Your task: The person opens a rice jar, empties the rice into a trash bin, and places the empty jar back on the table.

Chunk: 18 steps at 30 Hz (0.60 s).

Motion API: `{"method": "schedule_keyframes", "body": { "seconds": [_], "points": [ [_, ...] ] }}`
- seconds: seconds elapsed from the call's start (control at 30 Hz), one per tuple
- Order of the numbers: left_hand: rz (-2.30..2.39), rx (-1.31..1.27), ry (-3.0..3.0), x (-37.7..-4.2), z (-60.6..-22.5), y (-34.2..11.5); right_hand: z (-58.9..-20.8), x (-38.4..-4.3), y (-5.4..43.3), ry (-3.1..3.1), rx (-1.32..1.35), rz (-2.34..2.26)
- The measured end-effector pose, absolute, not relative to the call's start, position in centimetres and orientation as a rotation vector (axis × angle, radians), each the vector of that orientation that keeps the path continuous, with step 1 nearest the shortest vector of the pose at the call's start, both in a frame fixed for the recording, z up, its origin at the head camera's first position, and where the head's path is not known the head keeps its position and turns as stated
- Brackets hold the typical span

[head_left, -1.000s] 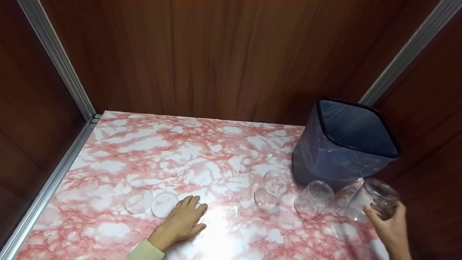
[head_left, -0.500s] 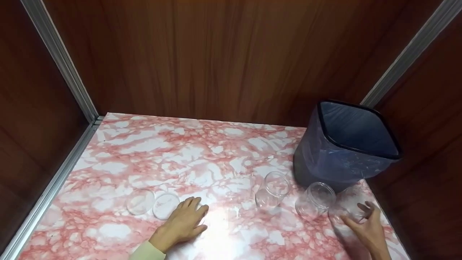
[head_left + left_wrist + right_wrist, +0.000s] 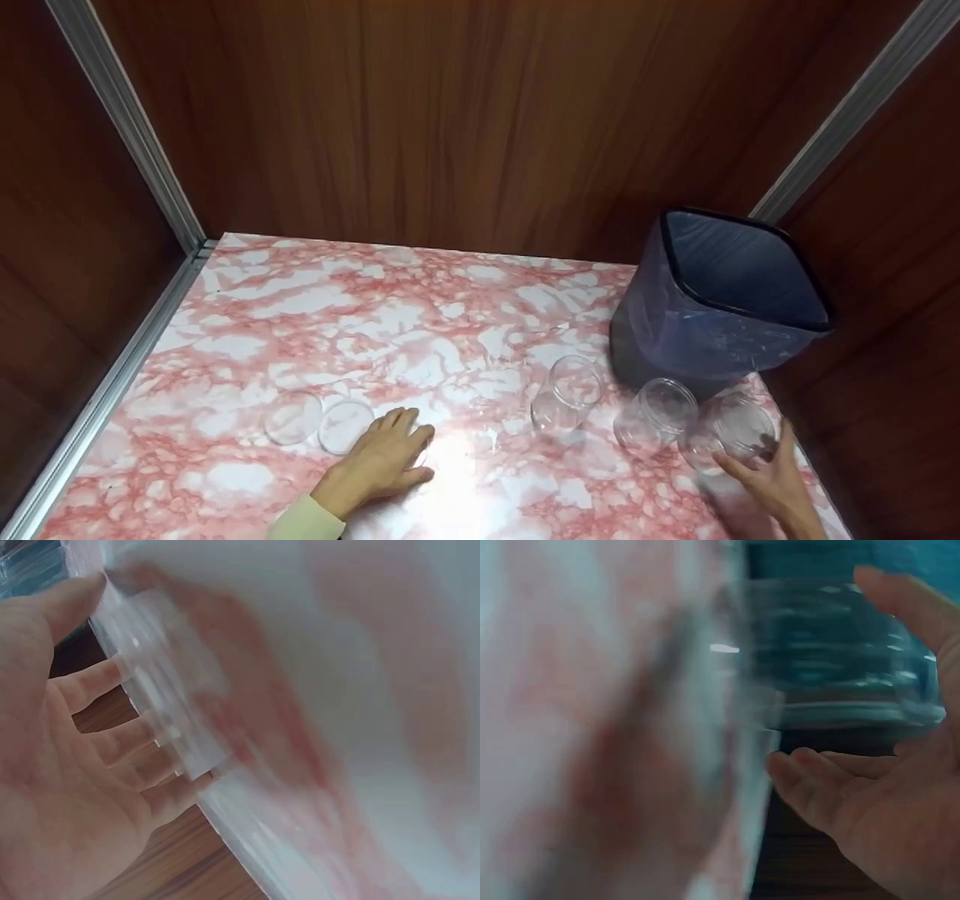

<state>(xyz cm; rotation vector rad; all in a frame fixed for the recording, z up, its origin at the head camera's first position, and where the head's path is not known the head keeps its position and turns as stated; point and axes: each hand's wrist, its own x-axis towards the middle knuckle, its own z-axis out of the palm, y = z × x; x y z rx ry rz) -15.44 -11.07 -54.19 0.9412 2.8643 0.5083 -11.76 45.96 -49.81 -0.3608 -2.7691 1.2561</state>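
Note:
Three clear, open-topped jars stand upright in a row: the left jar, the middle jar and the right jar. My right hand is around the near side of the right jar, thumb and fingers spread apart. The right wrist view shows a gap between the fingers and this jar's wall. My left hand rests on the table with relaxed fingers, over a clear round lid that it mostly hides. Just left of it lie two more lids, a near one and a far-left one.
A bin with a dark rim and a bluish liner stands behind the jars at the right. The table has a red-and-white marbled top. Dark wood panels with metal edge strips enclose its back and sides.
The right hand has brought the right jar left and down from the table's right side to stand beside the middle jar, and its fingers have loosened. The left hand has stayed in place.

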Motion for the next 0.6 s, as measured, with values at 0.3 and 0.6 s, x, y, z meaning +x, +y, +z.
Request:
{"method": "schedule_keyframes", "body": {
  "seconds": [0.3, 0.6],
  "points": [
    [0.564, 0.955, 2.894, -16.5, -51.8, -11.8, -42.0, -12.0, 42.2, -2.542, -0.301, 0.901],
    [0.560, 0.973, 3.010, -20.0, -46.3, -11.2, -37.1, -16.1, 34.3, -2.307, 0.253, 0.948]
  ]
}}
